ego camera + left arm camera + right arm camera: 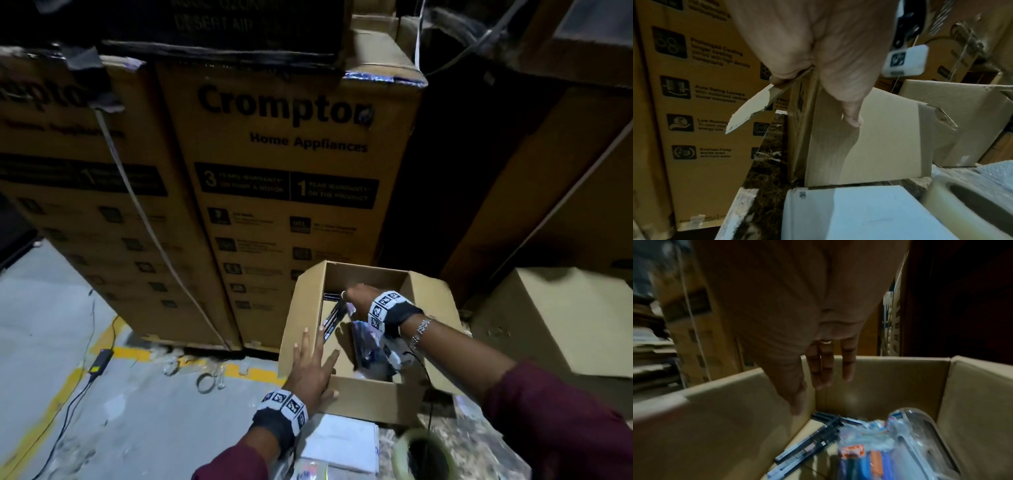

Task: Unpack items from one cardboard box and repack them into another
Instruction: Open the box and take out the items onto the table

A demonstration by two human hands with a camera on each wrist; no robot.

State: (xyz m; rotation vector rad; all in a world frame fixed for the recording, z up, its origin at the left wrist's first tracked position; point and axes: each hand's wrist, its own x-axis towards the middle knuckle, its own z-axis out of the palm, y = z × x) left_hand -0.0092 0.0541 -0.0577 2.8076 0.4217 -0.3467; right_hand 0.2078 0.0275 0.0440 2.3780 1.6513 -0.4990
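An open cardboard box [366,394] stands on the floor in front of me. My left hand [310,363] lies flat on its left flap [756,104], fingers straight, with the thumb [853,120] against the near wall. My right hand [358,298] reaches down into the box, fingers [826,369] straight and pointing down, holding nothing. Below it lie several slim dark boxes [807,451], a plastic packet of coloured items [865,456] and a clear container [920,431]. In the head view one dark box [334,315] leans against the left wall.
A second, closed cardboard box [548,318] stands to the right. A flat white box [342,442] and a tape roll [424,455] lie close to me. Tall printed cartons [284,192] wall off the back. A cable and adapter [101,359] lie on the floor at left.
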